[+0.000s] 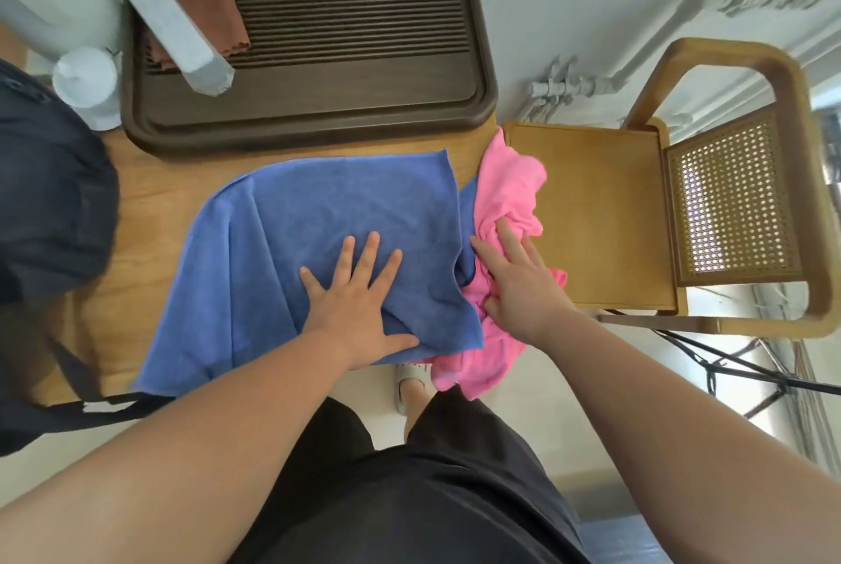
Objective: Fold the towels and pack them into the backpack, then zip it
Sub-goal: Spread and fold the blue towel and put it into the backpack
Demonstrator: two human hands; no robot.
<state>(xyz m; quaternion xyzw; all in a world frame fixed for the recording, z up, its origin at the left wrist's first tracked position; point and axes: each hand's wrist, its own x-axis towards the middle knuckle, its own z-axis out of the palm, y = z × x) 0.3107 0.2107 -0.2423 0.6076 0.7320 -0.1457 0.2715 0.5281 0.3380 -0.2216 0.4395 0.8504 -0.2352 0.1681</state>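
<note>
A blue towel [318, 217] lies spread over the wooden table [136, 208], its near edge hanging off the front. My left hand [359, 299] presses flat on its near right part, fingers spread. A crumpled pink towel [509, 185] sits at the table's right end, partly under the blue one and spilling over the edge. My right hand [519, 281] rests on the pink towel with straight fingers. A dark backpack [50, 217] stands at the table's left end, with a strap [104, 408] hanging toward me.
A dark brown slatted tray [318, 99] holds a brown cloth [205, 8] and a white box [173, 26] at the back. White bottles [86, 81] stand at the back left. A wooden chair [591, 217] with a cane back stands right of the table.
</note>
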